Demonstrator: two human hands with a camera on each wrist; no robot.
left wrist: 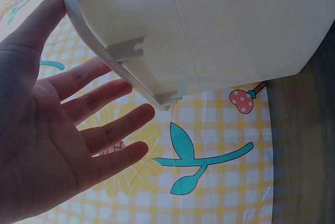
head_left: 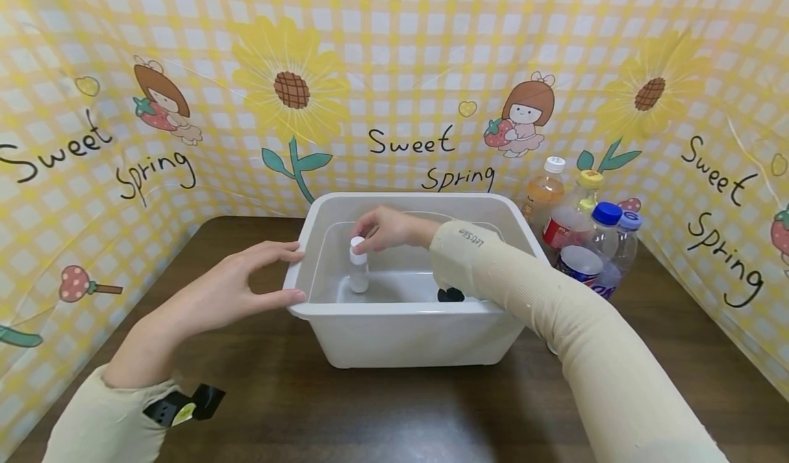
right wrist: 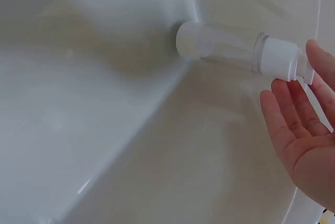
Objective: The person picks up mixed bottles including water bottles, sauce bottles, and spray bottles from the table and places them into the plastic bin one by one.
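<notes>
Inside the white plastic tub [head_left: 413, 340], near its left end, a small clear bottle [head_left: 359, 276] with a white top stands upright. My right hand [head_left: 388, 229] pinches that top between thumb and fingers; in the right wrist view the bottle [right wrist: 227, 46] has its base on the tub floor, close to the wall. At the tub's left rim is my left hand [head_left: 231, 285], thumb and fingers spread and their tips on the edge. The left wrist view shows this hand [left wrist: 57, 124] with fingers extended beside the rim [left wrist: 94, 43].
To the right of the tub stand several bottles, among them an orange drink bottle [head_left: 545, 192] and one with a blue cap [head_left: 607, 214]. A dark wooden table [head_left: 394, 408] lies beneath. Checked yellow cloth [head_left: 394, 59] hangs behind and at both sides.
</notes>
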